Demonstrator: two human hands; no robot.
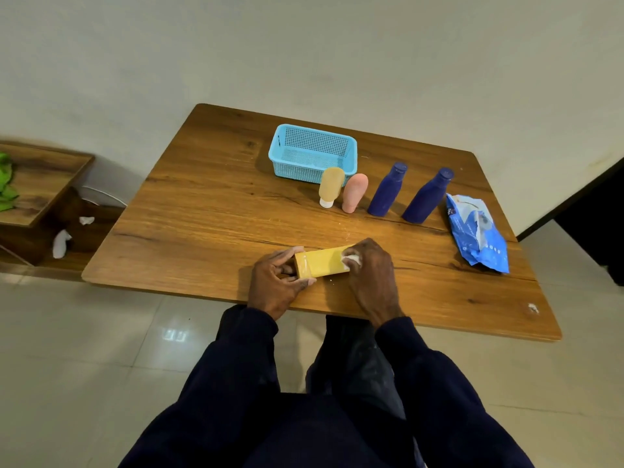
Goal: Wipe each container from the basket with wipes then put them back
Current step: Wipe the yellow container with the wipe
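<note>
Two hands meet at the lower centre of the frame near the desk's front edge: the left hand grips the left end of a yellow box lying lengthwise, while the right hand curls around a white wipe pressed to the box's right end. Above them, left to right, are a light blue basket, a tan tube, a pink tube, two upright dark blue bottles and a blue wipes pack lying flat.

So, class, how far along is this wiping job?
Done: the light blue perforated plastic basket looks empty. In hand: the left hand grips a yellow rectangular box while the right hand presses a white wipe on it. Left: returning everything; the tan tube, pink tube and two dark blue bottles stand outside, wiped or not unclear.
</note>
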